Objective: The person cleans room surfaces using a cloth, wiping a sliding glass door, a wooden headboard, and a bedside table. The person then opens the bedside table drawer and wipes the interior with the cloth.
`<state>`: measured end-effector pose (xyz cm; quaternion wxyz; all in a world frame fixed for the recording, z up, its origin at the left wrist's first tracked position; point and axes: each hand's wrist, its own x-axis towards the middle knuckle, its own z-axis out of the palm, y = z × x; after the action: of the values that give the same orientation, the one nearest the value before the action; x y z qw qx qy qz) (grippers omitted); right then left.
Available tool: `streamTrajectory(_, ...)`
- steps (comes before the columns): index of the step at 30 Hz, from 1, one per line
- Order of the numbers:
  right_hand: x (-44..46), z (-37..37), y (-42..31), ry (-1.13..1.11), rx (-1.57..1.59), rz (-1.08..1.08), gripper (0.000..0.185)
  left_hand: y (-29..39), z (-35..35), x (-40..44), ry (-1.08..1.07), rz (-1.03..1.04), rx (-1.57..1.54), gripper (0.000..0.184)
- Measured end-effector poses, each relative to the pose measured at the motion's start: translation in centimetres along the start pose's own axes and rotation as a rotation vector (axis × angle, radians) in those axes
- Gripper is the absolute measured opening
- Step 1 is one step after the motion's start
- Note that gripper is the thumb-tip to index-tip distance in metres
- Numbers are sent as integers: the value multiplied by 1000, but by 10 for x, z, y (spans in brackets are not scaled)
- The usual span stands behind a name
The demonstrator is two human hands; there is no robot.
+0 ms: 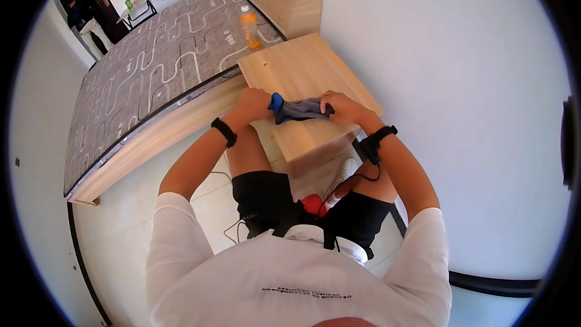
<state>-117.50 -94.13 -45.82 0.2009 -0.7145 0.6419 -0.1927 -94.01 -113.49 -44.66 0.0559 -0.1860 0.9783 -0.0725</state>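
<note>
A grey cloth item with blue and black parts [299,109] is stretched between my two hands, just over the light wooden bedside table [296,69]. My left hand [256,102] is closed on its blue end. At the other end, my right hand [340,108] grips the dark edge with the fingers bent round it. What the item is exactly cannot be made out; it looks like folded fabric.
Left of the table is a bed with a grey patterned mattress [151,66], bearing an orange drink bottle [249,27]. A white wall [448,97] rises on the right. A person [91,27] stands by the far door, near a small table [138,11] with a green bottle.
</note>
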Motion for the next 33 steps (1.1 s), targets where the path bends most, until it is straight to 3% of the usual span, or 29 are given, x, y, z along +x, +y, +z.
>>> streamTrajectory(2,12,-10,0,147,-135,-63,24,-15,-1,6,254,-11,17,30)
streamTrajectory(6,18,-65,-14,372,-147,55,28,-34,-42,6,310,-62,-235,29)
streamTrajectory(8,11,-78,-8,425,-163,84,27,-38,-50,4,417,166,-422,24)
streamTrajectory(10,4,-85,-5,652,-193,134,27,-33,-38,6,371,219,-454,26)
streamTrajectory(11,4,-78,2,651,-191,139,27,-29,-30,6,333,271,-479,27)
streamTrajectory(12,5,-68,11,555,-304,242,30,-26,-21,7,331,276,-479,27)
streamTrajectory(14,2,-45,18,270,-441,358,41,-17,0,6,115,331,-334,36)
streamTrajectory(15,-1,-30,18,270,-439,365,41,-11,5,6,112,337,-335,36)
streamTrajectory(17,0,-4,18,-114,-329,327,53,1,7,9,29,213,-452,42)
streamTrajectory(20,14,1,26,-102,-202,365,60,-1,17,25,45,219,-330,46)
streamTrajectory(24,25,-1,68,-31,-258,290,54,-2,17,54,-77,147,-377,47)
streamTrajectory(26,28,2,86,66,-198,312,52,-24,32,76,57,-64,-453,48)
streamTrajectory(27,30,3,95,160,-145,331,50,-37,35,80,56,-67,-455,48)
streamTrajectory(29,17,-2,62,150,-137,436,43,-57,35,88,13,-106,-428,48)
streamTrajectory(33,-13,12,28,160,-278,375,37,-54,29,70,-91,-14,-464,54)
